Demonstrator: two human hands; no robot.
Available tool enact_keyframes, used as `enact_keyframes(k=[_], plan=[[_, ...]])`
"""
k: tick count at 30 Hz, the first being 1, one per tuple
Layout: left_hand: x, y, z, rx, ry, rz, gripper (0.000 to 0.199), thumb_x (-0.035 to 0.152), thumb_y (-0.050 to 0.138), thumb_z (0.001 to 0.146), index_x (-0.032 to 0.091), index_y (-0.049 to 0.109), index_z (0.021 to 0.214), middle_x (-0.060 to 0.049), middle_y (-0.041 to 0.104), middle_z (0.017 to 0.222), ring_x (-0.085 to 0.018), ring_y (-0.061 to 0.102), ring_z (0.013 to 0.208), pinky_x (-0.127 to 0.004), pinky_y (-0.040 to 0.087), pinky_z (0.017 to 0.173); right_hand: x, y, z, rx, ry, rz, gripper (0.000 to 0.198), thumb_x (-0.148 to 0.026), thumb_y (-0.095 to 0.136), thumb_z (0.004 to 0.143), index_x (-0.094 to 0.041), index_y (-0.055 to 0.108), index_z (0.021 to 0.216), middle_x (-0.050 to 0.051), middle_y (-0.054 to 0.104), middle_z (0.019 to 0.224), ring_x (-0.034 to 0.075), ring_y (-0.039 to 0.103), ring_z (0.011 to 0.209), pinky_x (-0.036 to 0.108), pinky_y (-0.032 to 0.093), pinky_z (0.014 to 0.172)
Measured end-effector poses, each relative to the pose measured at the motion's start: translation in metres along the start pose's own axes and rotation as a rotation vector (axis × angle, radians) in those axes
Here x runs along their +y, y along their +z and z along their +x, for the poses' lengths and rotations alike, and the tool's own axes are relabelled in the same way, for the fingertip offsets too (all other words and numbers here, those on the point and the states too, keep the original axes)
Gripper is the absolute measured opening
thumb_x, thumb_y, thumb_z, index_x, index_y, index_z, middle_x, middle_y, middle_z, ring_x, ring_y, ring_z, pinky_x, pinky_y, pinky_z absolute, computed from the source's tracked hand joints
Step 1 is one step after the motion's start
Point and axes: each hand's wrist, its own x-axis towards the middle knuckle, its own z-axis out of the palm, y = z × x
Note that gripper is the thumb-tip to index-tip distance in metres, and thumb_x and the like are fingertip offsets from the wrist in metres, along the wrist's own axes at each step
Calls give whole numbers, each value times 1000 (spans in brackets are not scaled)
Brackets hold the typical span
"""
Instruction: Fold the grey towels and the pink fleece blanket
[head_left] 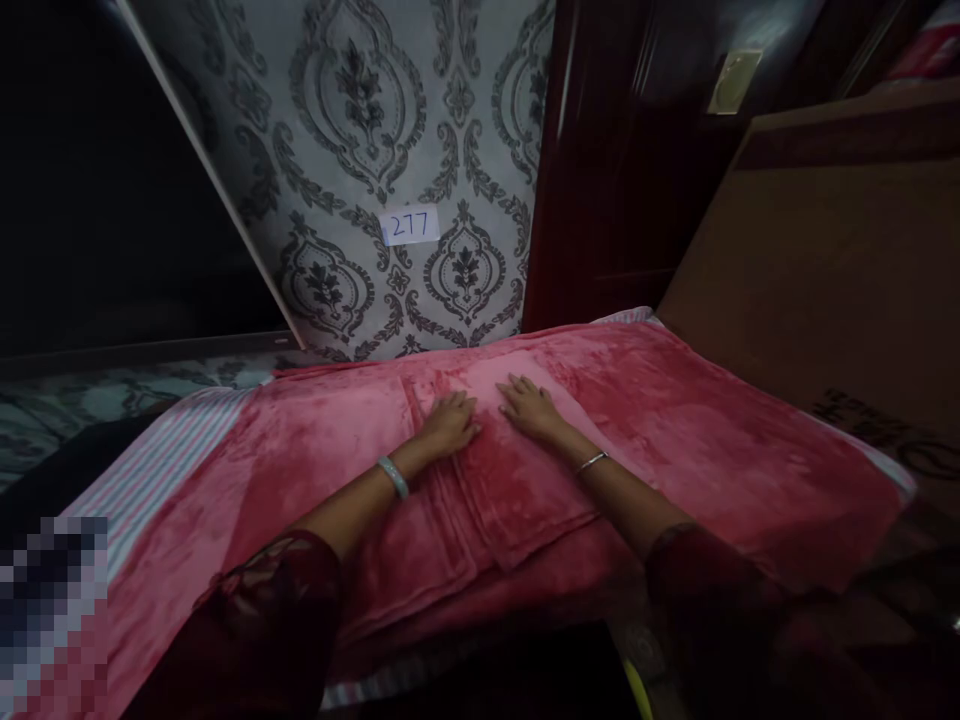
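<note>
A plush pink-red blanket (540, 500) lies partly folded on a low surface, its layered edges running down the middle. Resting on those folded layers is my left hand (448, 424), palm down, its fingers loosely together and extended. My right hand (531, 405) lies flat just to the right with fingers spread, pressing on the same blanket. Neither hand grips the cloth. A pale green bangle (393, 477) circles my left wrist, and a thin silver bracelet (592, 461) is on the right one.
Under the blanket a striped sheet (169, 465) shows at the left. A large dark screen (127, 190) stands at the left, and a big cardboard box (840, 260) borders the right. Behind are patterned wallpaper (465, 150) with a "277" label (409, 225) and dark red wood panelling (600, 170).
</note>
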Motion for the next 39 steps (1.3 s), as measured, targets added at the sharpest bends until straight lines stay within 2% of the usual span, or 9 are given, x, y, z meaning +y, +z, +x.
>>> enact_keyframes(k=[4,9,15,20,24,27,30,34,39], plan=[[-39,-6,36,51,-216,-14,41,28,50,94,13,58,131,-18,58,141,-27,52,133,-40,38,111,7,9,10,-12,30,8,54,-41,38,104,-25,40,155,11,26,166,30,22,152,57,24,118],[-80,-7,72,37,-384,-55,35,32,49,96,12,65,119,-15,71,118,-24,67,107,-31,49,92,52,16,6,24,158,-9,55,-42,38,103,-23,39,156,13,26,166,32,23,152,56,23,119],[-78,8,80,112,-438,-51,33,22,49,95,12,66,121,-20,66,127,-26,64,117,-35,47,99,84,34,-3,136,161,52,59,-44,31,104,-19,35,158,17,29,164,30,29,150,50,32,117],[-73,-12,65,152,-365,-87,36,16,47,93,12,66,123,-15,70,122,-22,64,113,-31,48,97,77,30,-10,182,217,42,56,-41,35,101,-19,46,151,17,35,160,37,29,148,62,36,112],[-64,-30,14,139,-230,-121,32,15,48,90,14,70,114,-10,71,117,-20,63,109,-30,47,99,44,21,-50,375,25,158,48,-31,41,96,-11,62,135,19,47,152,34,37,144,55,34,116],[-39,-32,-56,51,3,-168,23,16,48,89,16,70,94,-7,71,96,-19,64,92,-31,50,89,3,26,-105,412,-244,360,42,-32,41,98,-17,67,126,14,62,136,27,54,128,46,43,110],[-5,-29,-137,-37,193,-222,17,23,50,91,18,67,93,-7,67,94,-20,62,89,-33,51,84,-39,38,-158,357,-376,510,36,-33,42,101,-22,69,122,10,73,112,23,65,106,40,51,95],[27,-14,-211,-49,175,-142,24,35,64,88,19,63,107,-11,64,108,-27,60,102,-44,50,93,-76,55,-190,253,-427,543,35,-28,45,101,-22,66,127,9,74,104,22,66,92,36,51,83],[29,19,-229,100,121,-26,40,19,58,88,18,56,128,-15,59,129,-32,54,123,-50,48,103,-103,55,-187,209,-314,311,38,-29,47,100,-21,62,135,12,73,107,27,63,99,40,46,84]])
